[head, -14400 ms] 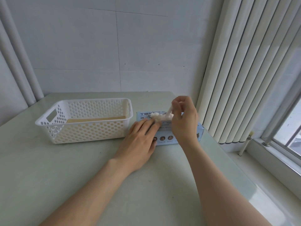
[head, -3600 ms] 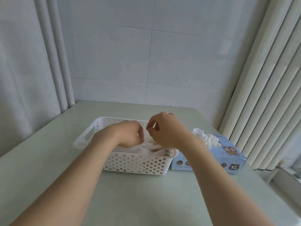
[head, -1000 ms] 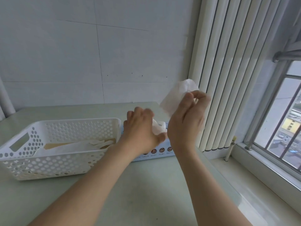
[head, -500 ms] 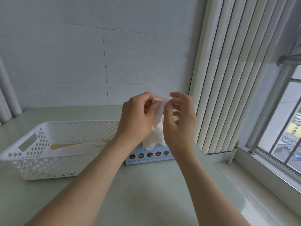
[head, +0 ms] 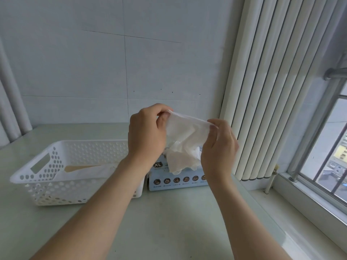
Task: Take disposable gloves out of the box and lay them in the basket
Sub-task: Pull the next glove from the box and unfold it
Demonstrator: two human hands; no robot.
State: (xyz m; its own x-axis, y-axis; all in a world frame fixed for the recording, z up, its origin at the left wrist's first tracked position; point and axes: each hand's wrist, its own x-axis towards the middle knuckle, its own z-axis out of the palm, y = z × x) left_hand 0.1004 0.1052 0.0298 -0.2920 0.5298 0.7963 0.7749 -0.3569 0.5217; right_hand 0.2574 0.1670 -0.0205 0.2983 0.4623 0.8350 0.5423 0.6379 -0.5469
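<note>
The single camera rides on my head, wide-angle, facing forward and down over the table [head: 169, 218] toward its far edge and the wall [head: 93, 62]. It sits close: my forearms rise from the bottom of the view, and my left hand [head: 145, 134] and right hand [head: 217, 149], pinching a glove [head: 185, 132], fill the middle. The table's right edge and the window [head: 328, 147] run down the right side.

Both arms are bare. The left forearm [head: 97, 209] reaches in from 7 o'clock and the right forearm [head: 242, 218] from 5 o'clock, each uncovered up to the wrist. The left hand [head: 146, 136] and right hand [head: 218, 149] are bare as well, with slim fingers; the nails are too small to judge.
</note>
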